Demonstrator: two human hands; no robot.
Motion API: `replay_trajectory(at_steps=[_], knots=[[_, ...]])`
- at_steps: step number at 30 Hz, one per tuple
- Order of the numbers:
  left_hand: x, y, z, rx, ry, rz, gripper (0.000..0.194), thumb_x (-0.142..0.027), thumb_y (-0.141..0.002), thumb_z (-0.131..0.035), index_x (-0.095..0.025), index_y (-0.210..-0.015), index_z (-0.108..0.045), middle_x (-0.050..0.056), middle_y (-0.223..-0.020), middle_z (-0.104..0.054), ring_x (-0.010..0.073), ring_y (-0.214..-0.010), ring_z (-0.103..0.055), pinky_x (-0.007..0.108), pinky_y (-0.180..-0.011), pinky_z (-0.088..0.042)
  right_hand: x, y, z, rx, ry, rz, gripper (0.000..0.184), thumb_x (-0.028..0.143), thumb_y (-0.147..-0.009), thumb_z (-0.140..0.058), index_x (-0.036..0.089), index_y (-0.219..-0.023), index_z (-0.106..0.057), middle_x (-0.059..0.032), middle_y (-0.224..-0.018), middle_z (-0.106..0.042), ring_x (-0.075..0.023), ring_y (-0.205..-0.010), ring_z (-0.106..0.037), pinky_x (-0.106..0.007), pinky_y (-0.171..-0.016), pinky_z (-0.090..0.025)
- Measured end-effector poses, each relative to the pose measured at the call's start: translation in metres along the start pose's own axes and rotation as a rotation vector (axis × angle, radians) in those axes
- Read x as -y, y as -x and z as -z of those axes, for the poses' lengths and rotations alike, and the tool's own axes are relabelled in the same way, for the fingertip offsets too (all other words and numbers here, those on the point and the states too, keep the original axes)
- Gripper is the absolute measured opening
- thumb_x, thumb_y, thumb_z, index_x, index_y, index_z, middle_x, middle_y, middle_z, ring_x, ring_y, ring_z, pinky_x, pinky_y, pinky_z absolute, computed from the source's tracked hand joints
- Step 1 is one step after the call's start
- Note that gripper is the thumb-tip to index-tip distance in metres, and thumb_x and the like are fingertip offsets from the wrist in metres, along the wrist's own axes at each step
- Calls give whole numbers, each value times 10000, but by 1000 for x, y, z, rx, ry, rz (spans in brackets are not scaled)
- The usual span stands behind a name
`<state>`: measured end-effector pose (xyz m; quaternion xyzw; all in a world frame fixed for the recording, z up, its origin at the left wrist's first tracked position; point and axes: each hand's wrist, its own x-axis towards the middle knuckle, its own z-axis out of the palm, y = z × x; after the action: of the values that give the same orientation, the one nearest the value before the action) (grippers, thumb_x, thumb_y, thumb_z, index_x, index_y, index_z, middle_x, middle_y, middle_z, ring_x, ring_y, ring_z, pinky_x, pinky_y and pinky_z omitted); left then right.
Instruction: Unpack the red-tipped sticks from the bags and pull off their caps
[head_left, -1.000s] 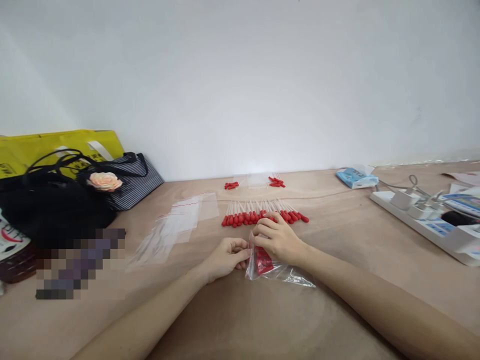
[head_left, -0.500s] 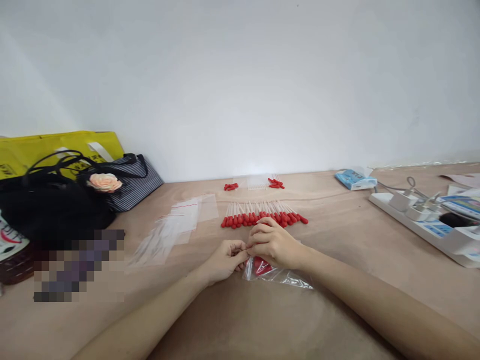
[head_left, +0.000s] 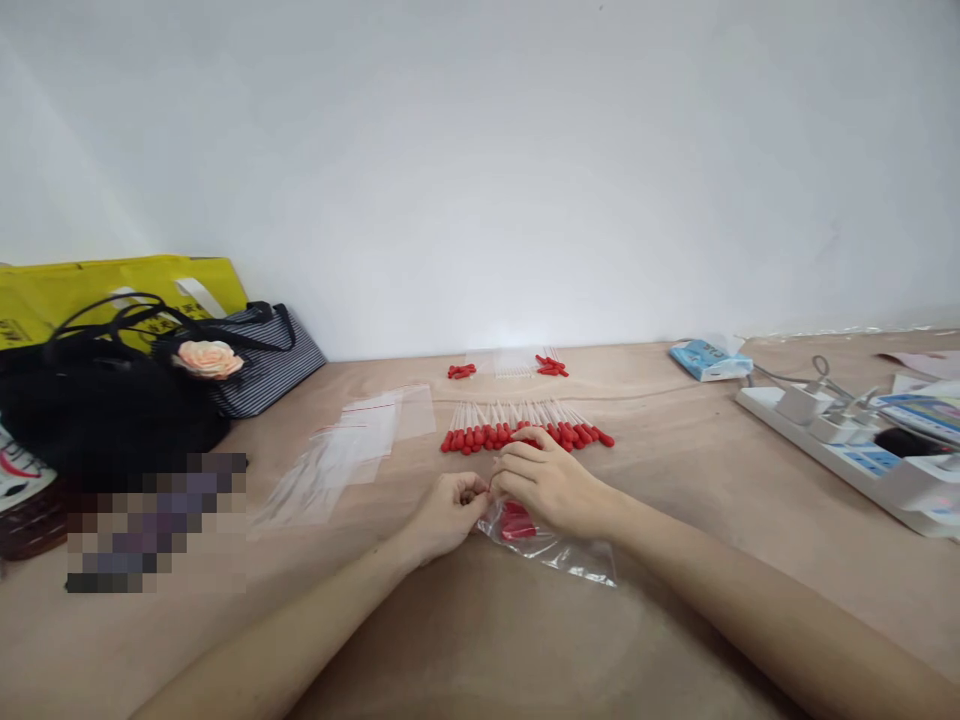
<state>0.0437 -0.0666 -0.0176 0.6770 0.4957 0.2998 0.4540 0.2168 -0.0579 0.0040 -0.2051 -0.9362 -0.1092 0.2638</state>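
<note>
A clear zip bag (head_left: 574, 562) with red-tipped pieces inside lies on the table between my hands. Its left edge is pinched by my left hand (head_left: 452, 515), the thumb and fingers closed together. My right hand (head_left: 551, 485) curls over the top of the bag with its fingertips closed near the same edge, beside the left thumb. Just beyond my fingers spreads a row of red-headed white sticks (head_left: 495, 435), heads toward me. Part of the bag and its contents is hidden under my right hand.
Flat zip bags (head_left: 367, 430) overlap to the left. Small red-headed piles (head_left: 552, 366) lie by the wall. A striped bag (head_left: 262, 360), black bag (head_left: 112, 420) and yellow bag (head_left: 127, 275) fill the left. A tissue pack (head_left: 709, 360) and power strip (head_left: 825, 440) stand right.
My hands have shifted slightly left along the bag's edge. The bag's lower right corner has swung a little toward me, and more of the red contents shows.
</note>
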Motion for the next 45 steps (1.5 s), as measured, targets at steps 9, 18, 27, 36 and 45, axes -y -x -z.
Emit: replay_trajectory(at_steps=[9, 18, 27, 36, 45], knots=[[10, 1, 0, -179, -65, -82, 135, -292, -723, -516, -167, -764, -488, -70, -502, -466, 80, -430, -425, 183, -434, -326, 12, 50, 3, 144, -238, -444, 963, 656, -637, -548, 123, -1360, -200, -170, -1330, -359, -265, -1191, -348, -415, -933, -308], [13, 2, 18, -140, -516, -296, 219, -305, -763, -527, -208, -880, -685, 18, -696, -533, 126, -626, -508, 244, -585, -418, 4, 56, 0, 328, -286, -246, 624, 502, -842, -390, 239, -1370, -188, -94, -1401, -272, -227, -1273, -257, -464, -1012, -231], [15, -3, 19, 5, -492, -810, 198, -247, -806, -531, -201, -950, -658, 86, -988, -642, 208, -1015, -516, 381, -878, -419, -10, 58, -2, 181, -201, -160, 401, 361, -852, -456, 233, -1232, -467, -94, -1323, -410, -214, -1217, -366, -421, -982, -337], [17, -5, 17, 38, -509, -789, 295, -282, -807, -533, -202, -1084, -592, 96, -983, -634, 180, -909, -549, 330, -800, -460, -1, 60, -12, 27, -188, -369, 319, 347, -850, -456, 204, -1101, -589, -102, -1121, -583, -199, -1021, -549, -349, -868, -452], [12, -6, 17, 124, -654, -801, 351, -298, -821, -507, -214, -1161, -534, 93, -1109, -603, 207, -983, -505, 381, -853, -447, 5, 55, -13, 11, -90, -386, 294, 333, -844, -465, 209, -1081, -587, -83, -1075, -604, -194, -1005, -553, -339, -856, -450]])
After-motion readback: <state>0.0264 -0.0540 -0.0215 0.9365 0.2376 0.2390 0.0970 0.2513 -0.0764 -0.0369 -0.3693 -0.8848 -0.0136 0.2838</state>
